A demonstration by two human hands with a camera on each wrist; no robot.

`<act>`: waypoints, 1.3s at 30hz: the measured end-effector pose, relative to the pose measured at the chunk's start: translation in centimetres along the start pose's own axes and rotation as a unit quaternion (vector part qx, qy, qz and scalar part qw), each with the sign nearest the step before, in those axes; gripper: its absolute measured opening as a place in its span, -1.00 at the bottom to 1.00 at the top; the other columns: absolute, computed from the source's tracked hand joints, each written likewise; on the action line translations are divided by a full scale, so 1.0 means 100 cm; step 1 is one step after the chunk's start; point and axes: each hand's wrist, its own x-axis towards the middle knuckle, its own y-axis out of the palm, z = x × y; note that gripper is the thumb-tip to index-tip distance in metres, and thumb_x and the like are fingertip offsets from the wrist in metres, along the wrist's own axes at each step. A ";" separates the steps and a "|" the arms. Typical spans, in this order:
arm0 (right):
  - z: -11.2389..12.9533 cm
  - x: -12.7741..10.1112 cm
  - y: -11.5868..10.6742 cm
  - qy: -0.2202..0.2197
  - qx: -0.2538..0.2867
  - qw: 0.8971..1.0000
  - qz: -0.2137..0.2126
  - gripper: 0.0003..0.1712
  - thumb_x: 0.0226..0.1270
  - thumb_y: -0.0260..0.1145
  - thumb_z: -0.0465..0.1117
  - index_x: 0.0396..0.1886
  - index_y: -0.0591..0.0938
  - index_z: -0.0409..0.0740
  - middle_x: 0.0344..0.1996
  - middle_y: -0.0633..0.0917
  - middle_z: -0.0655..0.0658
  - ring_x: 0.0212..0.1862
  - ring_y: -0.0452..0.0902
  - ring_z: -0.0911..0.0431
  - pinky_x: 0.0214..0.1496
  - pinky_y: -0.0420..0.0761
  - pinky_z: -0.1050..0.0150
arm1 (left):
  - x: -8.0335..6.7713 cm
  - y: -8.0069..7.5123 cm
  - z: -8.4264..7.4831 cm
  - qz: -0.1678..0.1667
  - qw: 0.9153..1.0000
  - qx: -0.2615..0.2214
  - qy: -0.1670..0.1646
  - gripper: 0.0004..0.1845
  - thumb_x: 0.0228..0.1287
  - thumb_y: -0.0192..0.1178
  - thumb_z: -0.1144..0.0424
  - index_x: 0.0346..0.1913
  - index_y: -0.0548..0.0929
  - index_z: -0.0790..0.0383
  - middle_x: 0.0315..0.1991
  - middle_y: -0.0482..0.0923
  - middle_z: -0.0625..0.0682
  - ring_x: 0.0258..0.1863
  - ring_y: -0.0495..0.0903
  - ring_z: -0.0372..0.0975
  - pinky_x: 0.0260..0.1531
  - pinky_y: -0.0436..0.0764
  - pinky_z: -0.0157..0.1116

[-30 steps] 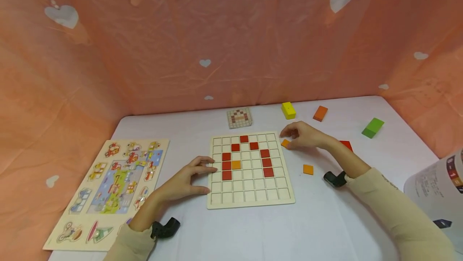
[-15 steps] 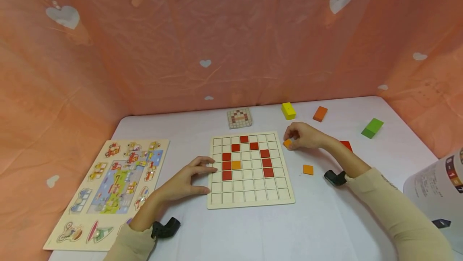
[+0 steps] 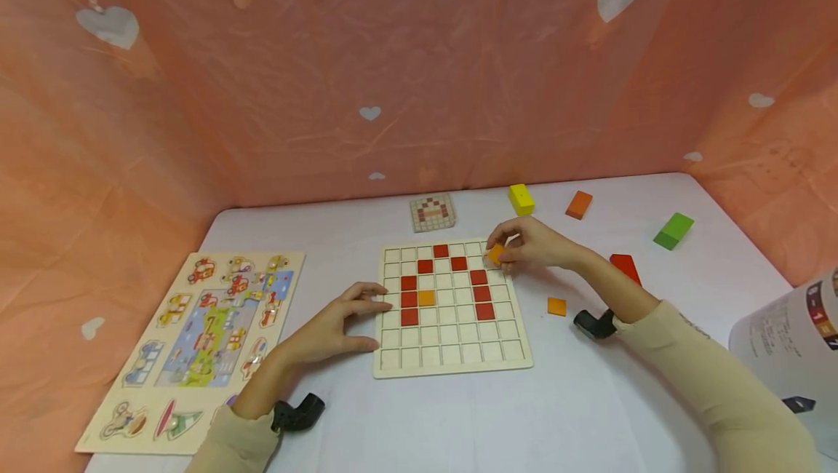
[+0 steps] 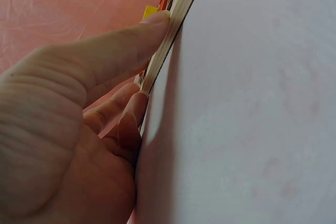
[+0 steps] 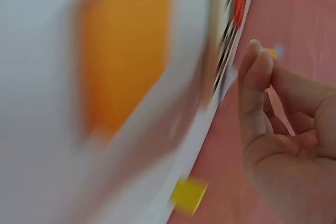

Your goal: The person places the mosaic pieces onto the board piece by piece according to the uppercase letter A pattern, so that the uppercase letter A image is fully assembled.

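Note:
A square wooden grid board (image 3: 449, 353) lies on the table with red tiles (image 3: 409, 299) set in an arch and an orange tile (image 3: 426, 298) beside the left column. My left hand (image 3: 330, 324) rests at the board's left side; its thumb and fingertips touch the edge in the left wrist view. Over the board's upper right corner, my right hand (image 3: 533, 244) pinches another orange tile (image 3: 495, 255) between thumb and fingers, raised off the table. One loose orange tile (image 3: 556, 306) lies right of the board and looms large in the right wrist view.
A small pattern card (image 3: 432, 212) lies behind the board. Yellow (image 3: 521, 199), orange (image 3: 579, 205), green (image 3: 674, 231) and red (image 3: 625, 268) blocks are spread at the back right. A picture puzzle board (image 3: 147, 415) is at left, a white tub (image 3: 775, 356) at right.
My right hand has picked the orange tile up off the table and carried it left, over the board's corner. The left hand stays at the board's edge.

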 end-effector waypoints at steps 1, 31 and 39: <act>0.006 0.003 0.006 -0.005 -0.001 1.000 0.010 -0.78 0.32 0.27 -0.51 -0.05 0.63 -0.45 -0.16 0.63 -0.28 -0.32 0.60 0.02 -0.22 0.64 0.31 | 0.000 0.000 0.001 0.000 1.000 0.000 0.000 -0.41 0.12 0.49 0.22 0.25 0.62 0.19 0.40 0.26 0.03 0.38 0.26 -0.04 0.35 0.23 -0.24; 0.050 -0.023 0.094 -0.057 -0.413 0.905 0.086 -0.13 0.49 0.09 0.23 0.55 0.20 -0.24 0.55 0.13 -0.19 0.56 -0.11 -0.18 0.45 -0.06 -0.31 | 0.001 0.000 0.001 0.001 1.000 0.003 0.001 -0.42 0.13 0.49 0.22 0.25 0.62 0.17 0.41 0.25 0.01 0.37 0.26 -0.05 0.35 0.24 -0.07; 0.044 -0.039 0.096 -0.038 -0.368 0.926 0.076 -0.08 0.47 0.14 0.22 0.59 0.09 -0.18 0.57 0.07 -0.15 0.57 -0.18 -0.15 0.47 -0.17 -0.30 | 0.000 0.000 -0.002 0.001 1.000 0.005 -0.001 -0.42 0.13 0.49 0.22 0.25 0.62 0.18 0.41 0.25 0.02 0.35 0.27 -0.04 0.34 0.24 -0.03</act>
